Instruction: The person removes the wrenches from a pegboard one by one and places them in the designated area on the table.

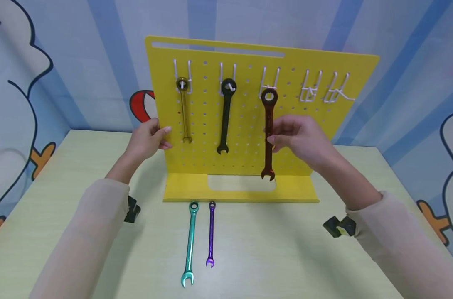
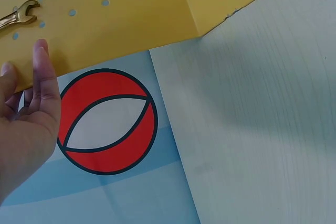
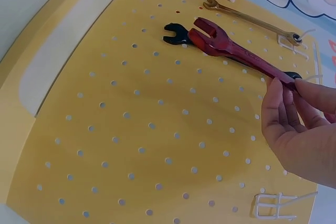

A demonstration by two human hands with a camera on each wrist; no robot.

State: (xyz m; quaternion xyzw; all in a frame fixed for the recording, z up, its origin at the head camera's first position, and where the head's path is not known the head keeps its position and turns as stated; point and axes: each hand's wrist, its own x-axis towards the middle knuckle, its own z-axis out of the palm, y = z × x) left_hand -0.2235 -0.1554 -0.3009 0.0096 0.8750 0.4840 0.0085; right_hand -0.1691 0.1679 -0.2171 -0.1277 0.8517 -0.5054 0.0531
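My right hand [image 1: 299,137] pinches a dark red combination wrench [image 1: 269,124] by its shaft, ring end up, in front of the yellow pegboard [image 1: 245,162]. The wrench's ring overlaps the lower part of the third hook [image 1: 270,81] in the head view. In the right wrist view the red wrench [image 3: 226,48] stands off the board, its open end toward the base. My left hand [image 1: 146,139] grips the board's left edge, thumb in front. Nearest that hand, a gold wrench [image 1: 184,112] hangs on the first hook. A black wrench [image 1: 225,120] hangs on the second.
On the table [image 1: 256,257] before the board lie a teal wrench [image 1: 190,241] and a smaller purple wrench [image 1: 211,236]. Two more hooks, a fourth [image 1: 310,87] and a fifth [image 1: 336,89], carry nothing at the board's right. A patterned backdrop [image 1: 234,20] stands behind.
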